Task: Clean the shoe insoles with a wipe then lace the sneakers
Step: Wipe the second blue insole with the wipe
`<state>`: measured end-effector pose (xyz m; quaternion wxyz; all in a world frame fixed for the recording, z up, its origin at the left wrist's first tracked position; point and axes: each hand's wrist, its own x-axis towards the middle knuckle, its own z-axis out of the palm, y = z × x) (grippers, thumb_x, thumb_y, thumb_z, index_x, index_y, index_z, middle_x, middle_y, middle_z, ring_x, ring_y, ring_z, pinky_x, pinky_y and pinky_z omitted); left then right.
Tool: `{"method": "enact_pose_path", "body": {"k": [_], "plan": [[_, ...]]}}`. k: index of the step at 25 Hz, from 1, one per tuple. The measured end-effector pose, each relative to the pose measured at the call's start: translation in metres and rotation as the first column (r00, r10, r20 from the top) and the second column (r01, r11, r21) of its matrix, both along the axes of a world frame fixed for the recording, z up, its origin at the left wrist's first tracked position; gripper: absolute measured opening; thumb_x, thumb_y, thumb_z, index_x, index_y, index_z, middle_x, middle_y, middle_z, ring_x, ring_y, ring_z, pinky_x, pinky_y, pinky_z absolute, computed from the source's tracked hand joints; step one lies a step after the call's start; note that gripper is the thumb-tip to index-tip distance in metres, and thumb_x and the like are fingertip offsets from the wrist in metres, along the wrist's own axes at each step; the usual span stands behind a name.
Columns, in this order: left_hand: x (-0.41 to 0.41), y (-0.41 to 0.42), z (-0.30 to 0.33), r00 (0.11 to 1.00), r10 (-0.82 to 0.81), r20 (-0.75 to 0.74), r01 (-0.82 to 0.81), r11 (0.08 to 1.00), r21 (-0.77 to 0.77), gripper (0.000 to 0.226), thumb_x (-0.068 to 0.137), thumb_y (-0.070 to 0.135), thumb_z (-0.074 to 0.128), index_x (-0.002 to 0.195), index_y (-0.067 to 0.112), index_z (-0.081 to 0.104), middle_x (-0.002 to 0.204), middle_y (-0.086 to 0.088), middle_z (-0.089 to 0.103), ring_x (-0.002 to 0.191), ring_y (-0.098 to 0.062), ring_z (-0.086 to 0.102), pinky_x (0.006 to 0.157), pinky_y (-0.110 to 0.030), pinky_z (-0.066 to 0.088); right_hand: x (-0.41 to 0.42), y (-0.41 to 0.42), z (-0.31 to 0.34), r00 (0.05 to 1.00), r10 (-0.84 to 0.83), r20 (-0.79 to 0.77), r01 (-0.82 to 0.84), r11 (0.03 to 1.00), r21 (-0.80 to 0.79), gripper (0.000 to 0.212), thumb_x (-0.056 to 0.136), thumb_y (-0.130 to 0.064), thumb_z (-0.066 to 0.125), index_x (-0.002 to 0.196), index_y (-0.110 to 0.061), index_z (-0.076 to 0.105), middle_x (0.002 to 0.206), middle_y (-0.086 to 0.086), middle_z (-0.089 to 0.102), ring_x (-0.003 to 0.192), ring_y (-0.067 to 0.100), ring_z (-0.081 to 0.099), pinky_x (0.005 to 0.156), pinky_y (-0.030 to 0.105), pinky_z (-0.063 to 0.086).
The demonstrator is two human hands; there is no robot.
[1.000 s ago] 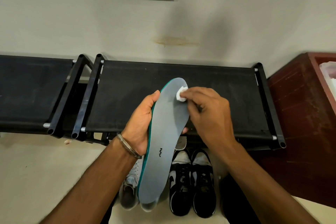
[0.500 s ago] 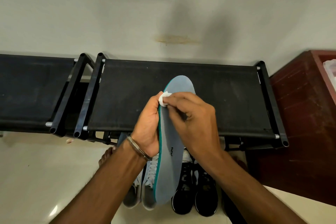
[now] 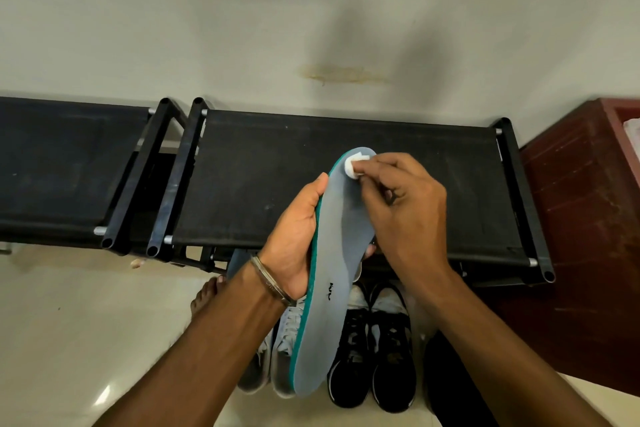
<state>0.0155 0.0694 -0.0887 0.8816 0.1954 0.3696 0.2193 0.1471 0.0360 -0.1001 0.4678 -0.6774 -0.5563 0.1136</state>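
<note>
Insole (image 3: pixel 341 274) is gripped along its mid edge by the left hand (image 3: pixel 294 239); a wipe (image 3: pixel 356 166), pinched in the right hand (image 3: pixel 405 208), is pressed at the toe end. Judged light and flexible; mid-length support is advised.

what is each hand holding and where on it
The left hand grips the grey insole along its left edge, mid-length. The right hand pinches a small white wipe against the insole's toe end.

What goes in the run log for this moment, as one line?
stage: wiping | left hand: holds grey teal-edged insole | right hand: presses small white wipe on toe end | lacing: not started
</note>
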Motion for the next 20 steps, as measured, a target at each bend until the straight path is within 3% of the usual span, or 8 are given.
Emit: {"method": "enact_pose_path", "body": {"k": [3, 7, 10, 12, 15, 20], "plan": [[-0.002, 0.002, 0.001, 0.999, 0.031, 0.044, -0.029, 0.999, -0.037, 0.058, 0.098, 0.054, 0.037, 0.134, 0.015, 0.058, 0.114, -0.011, 0.065, 0.098, -0.022, 0.062, 0.089, -0.034, 0.049, -0.015, -0.005, 0.001, 0.992, 0.129, -0.011, -0.129, 0.991, -0.028, 0.020, 0.089, -0.006, 0.068, 0.107, -0.009, 0.075, 0.108, 0.001, 0.067, 0.099, 0.008, 0.062, 0.089, 0.023, 0.054], [0.000, 0.000, -0.002, 0.999, -0.043, -0.025, 0.044, 0.999, 0.011, 0.058, 0.097, 0.055, 0.034, 0.127, 0.015, 0.063, 0.104, -0.011, 0.068, 0.087, -0.023, 0.062, 0.079, -0.037, 0.048, 0.005, 0.001, -0.001, 0.999, -0.010, 0.032, 0.010, 1.000, -0.004, 0.018, 0.087, -0.003, 0.070, 0.104, -0.007, 0.076, 0.106, 0.004, 0.067, 0.094, 0.013, 0.064, 0.083, 0.029, 0.056], [-0.003, 0.005, -0.005, 1.000, -0.001, 0.020, 0.002, 0.998, -0.062, 0.062, 0.095, 0.057, 0.039, 0.137, 0.015, 0.055, 0.125, -0.015, 0.060, 0.115, -0.028, 0.056, 0.100, -0.040, 0.042, -0.018, -0.008, 0.001, 0.992, 0.129, -0.001, -0.129, 0.992, -0.014, 0.019, 0.086, -0.003, 0.068, 0.102, -0.008, 0.076, 0.105, 0.002, 0.068, 0.098, 0.013, 0.064, 0.087, 0.029, 0.055], [-0.007, 0.009, -0.008, 1.000, 0.004, 0.030, -0.002, 0.998, -0.062, 0.062, 0.095, 0.059, 0.039, 0.136, 0.016, 0.056, 0.126, -0.015, 0.060, 0.113, -0.028, 0.058, 0.100, -0.040, 0.044, -0.020, -0.009, -0.001, 0.982, 0.175, 0.071, -0.174, 0.985, -0.009, 0.019, 0.085, -0.002, 0.068, 0.102, -0.008, 0.076, 0.106, 0.003, 0.068, 0.098, 0.016, 0.064, 0.088, 0.031, 0.055], [-0.006, 0.007, -0.011, 1.000, -0.011, -0.013, 0.011, 1.000, -0.002, 0.060, 0.095, 0.060, 0.036, 0.132, 0.019, 0.060, 0.123, -0.015, 0.065, 0.098, -0.027, 0.064, 0.090, -0.044, 0.050, 0.013, 0.000, -0.009, 0.984, -0.004, 0.178, 0.002, 1.000, 0.010, 0.019, 0.086, -0.001, 0.070, 0.103, -0.006, 0.075, 0.105, 0.006, 0.068, 0.095, 0.020, 0.064, 0.083, 0.037, 0.057], [-0.004, 0.004, -0.001, 0.994, -0.034, 0.102, 0.037, 0.999, -0.027, 0.065, 0.095, 0.059, 0.033, 0.136, 0.014, 0.057, 0.135, -0.017, 0.058, 0.111, -0.030, 0.058, 0.103, -0.049, 0.042, 0.014, 0.002, -0.011, 0.982, -0.049, 0.183, 0.052, 0.999, -0.011, 0.018, 0.087, -0.001, 0.069, 0.103, -0.006, 0.075, 0.103, 0.005, 0.067, 0.090, 0.020, 0.064, 0.080, 0.036, 0.057]]}}
